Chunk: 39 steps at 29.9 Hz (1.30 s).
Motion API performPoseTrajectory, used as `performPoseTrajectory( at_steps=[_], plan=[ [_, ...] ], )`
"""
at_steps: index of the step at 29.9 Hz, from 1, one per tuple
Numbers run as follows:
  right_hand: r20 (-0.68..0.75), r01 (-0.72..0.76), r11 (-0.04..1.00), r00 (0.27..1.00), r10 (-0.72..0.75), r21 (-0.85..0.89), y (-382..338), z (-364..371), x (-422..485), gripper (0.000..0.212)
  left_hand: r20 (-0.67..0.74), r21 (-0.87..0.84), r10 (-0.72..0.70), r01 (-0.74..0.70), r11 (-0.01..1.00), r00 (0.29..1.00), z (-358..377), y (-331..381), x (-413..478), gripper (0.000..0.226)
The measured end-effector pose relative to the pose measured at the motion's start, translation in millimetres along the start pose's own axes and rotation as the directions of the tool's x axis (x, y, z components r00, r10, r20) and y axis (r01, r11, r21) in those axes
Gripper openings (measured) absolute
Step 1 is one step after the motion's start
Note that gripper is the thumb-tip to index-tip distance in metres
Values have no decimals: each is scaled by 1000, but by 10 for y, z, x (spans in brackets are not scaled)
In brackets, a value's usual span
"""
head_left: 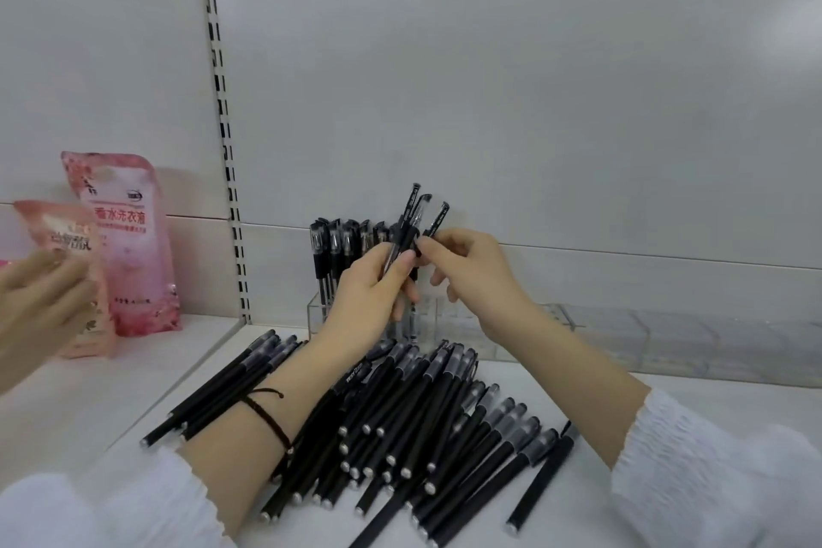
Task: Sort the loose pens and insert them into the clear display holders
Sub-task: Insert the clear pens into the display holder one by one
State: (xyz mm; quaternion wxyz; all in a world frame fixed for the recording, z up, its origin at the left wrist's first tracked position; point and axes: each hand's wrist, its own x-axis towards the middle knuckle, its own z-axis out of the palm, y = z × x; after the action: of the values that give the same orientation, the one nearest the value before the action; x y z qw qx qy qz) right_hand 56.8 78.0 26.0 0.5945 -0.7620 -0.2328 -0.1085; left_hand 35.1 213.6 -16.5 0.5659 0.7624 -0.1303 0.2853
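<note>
Several loose black pens [400,423] lie in a heap on the white shelf [720,405] in front of me. My left hand [369,289] grips a small bunch of black pens [411,209] upright above the heap. My right hand [471,271] pinches one pen [438,218] of that bunch near its cap. Behind both hands stands a clear display holder [318,311] whose left compartment holds several capped pens [333,245]. More clear holder compartments [667,338] run to the right along the back wall.
Two pink detergent pouches [129,245] stand on the neighbouring shelf at the left. Another person's hand [40,298] touches the nearer pouch. A slotted metal upright [227,138] divides the two shelf bays. The white back panel rises behind.
</note>
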Motion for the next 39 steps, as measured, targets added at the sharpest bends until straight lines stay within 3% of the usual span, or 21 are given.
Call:
performPoseTrajectory(
  at_steps=[7, 11, 14, 18, 24, 30, 35, 39],
  plan=[
    [-182, 153, 987, 970, -160, -56, -16, -37, 59, 11, -160, -14, -65, 64, 998, 985, -36, -8, -32, 28],
    [-116, 232, 935, 956, -270, -268, 99, -15, 40, 7, -225, 90, -19, 40, 995, 974, -60, -39, -34, 27],
    [-41, 270, 859, 947, -319, -436, 194, 8, 32, 13, -255, 89, -6, 30, 996, 967, -72, -37, -16, 14],
    [32, 237, 781, 963, -268, -577, 271, 41, 42, 18, -244, -25, -89, 86, 996, 966, -62, -30, -26, 9],
    [37, 216, 777, 970, -242, -591, 226, 70, 45, 23, -121, -243, -202, 169, 955, 972, -15, 37, -54, 10],
    [196, 248, 636, 969, -153, -730, 216, 102, 88, 18, -137, -313, -229, 178, 933, 964, -23, 63, -37, 13],
    [112, 199, 703, 979, -168, -683, 223, 58, 58, 24, -83, -370, -229, 184, 911, 970, -15, 80, -66, 10],
    [10, 197, 926, 979, -204, -323, 172, 30, 38, 18, 15, -353, -187, 180, 918, 982, 12, 79, -82, 9]
  ],
)
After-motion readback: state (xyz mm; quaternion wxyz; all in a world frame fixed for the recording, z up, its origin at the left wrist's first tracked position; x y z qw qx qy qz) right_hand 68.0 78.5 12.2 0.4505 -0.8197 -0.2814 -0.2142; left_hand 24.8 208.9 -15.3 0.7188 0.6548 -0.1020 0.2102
